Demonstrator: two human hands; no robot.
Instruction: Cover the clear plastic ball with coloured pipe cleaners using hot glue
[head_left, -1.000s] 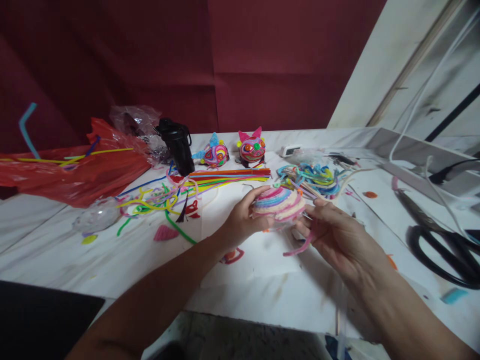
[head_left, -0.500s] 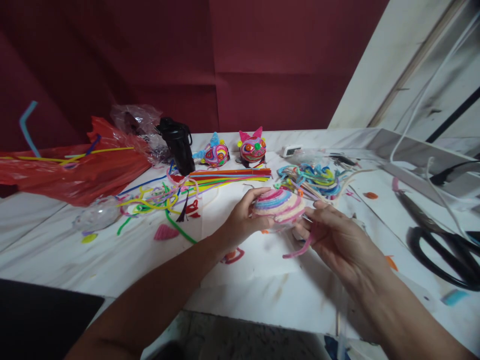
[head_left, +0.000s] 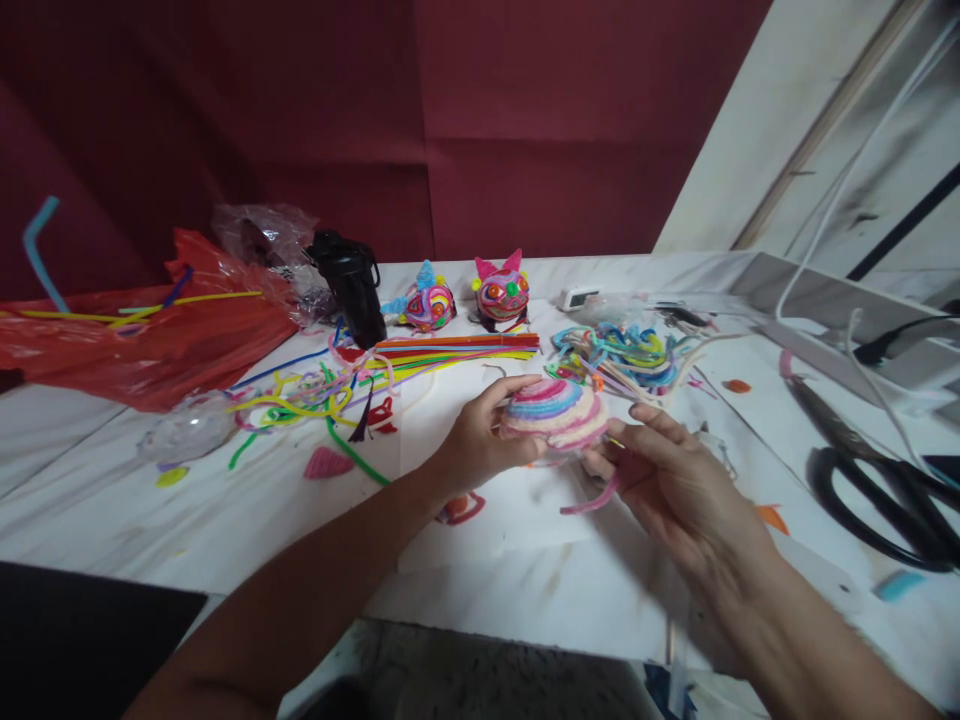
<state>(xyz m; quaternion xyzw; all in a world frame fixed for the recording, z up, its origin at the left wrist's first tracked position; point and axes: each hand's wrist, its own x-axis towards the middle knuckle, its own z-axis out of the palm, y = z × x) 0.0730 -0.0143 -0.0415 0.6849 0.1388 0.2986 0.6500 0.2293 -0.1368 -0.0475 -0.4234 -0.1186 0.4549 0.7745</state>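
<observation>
A dome banded in pink, blue and cream pipe cleaner [head_left: 559, 412] is held above the white table. My left hand [head_left: 491, 430] grips its left side, thumb in front and fingers behind. At the dome's right edge, my right hand [head_left: 660, 465] pinches a pink pipe cleaner [head_left: 591, 500], whose loose end hangs down below the fingers. Beneath the left forearm lies a small red and orange piece [head_left: 459, 508]. Behind the hands stand two finished-looking animal heads, one with pink ears [head_left: 502, 290] and one with blue ears [head_left: 427, 302].
Bundled pipe cleaners [head_left: 457, 348] lie behind the hands, with a tangled heap [head_left: 622, 355] to their right. A black bottle [head_left: 349, 290] stands near a red plastic bag [head_left: 150, 340]. Large black-handled scissors [head_left: 877, 480] lie at right, beside a grey tray [head_left: 862, 360].
The view has shifted slightly. My left hand keeps its hold on the dome, while my right hand's fingers have moved a little at its right edge.
</observation>
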